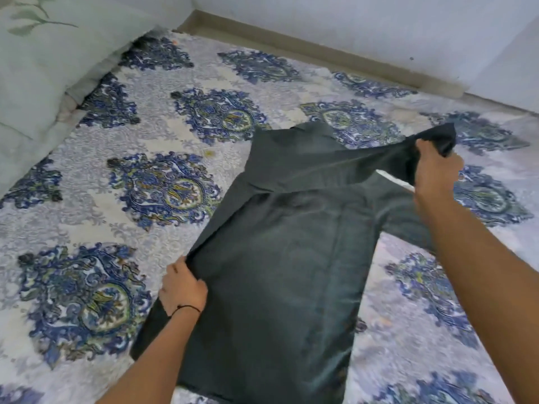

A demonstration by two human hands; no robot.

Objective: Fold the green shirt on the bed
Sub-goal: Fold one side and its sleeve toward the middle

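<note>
The dark green shirt lies spread lengthwise on the bed, collar end toward the far wall. My left hand pinches the shirt's left edge near its middle, fingers closed on the cloth. My right hand is raised above the upper right of the shirt and grips the end of a sleeve, which is pulled taut across the shoulder area. The other sleeve sticks out to the right below my right forearm.
The bed carries a white cover with blue ornamental medallions. A pale green pillow lies at the upper left. A white wall and a beige skirting strip run along the far side of the bed.
</note>
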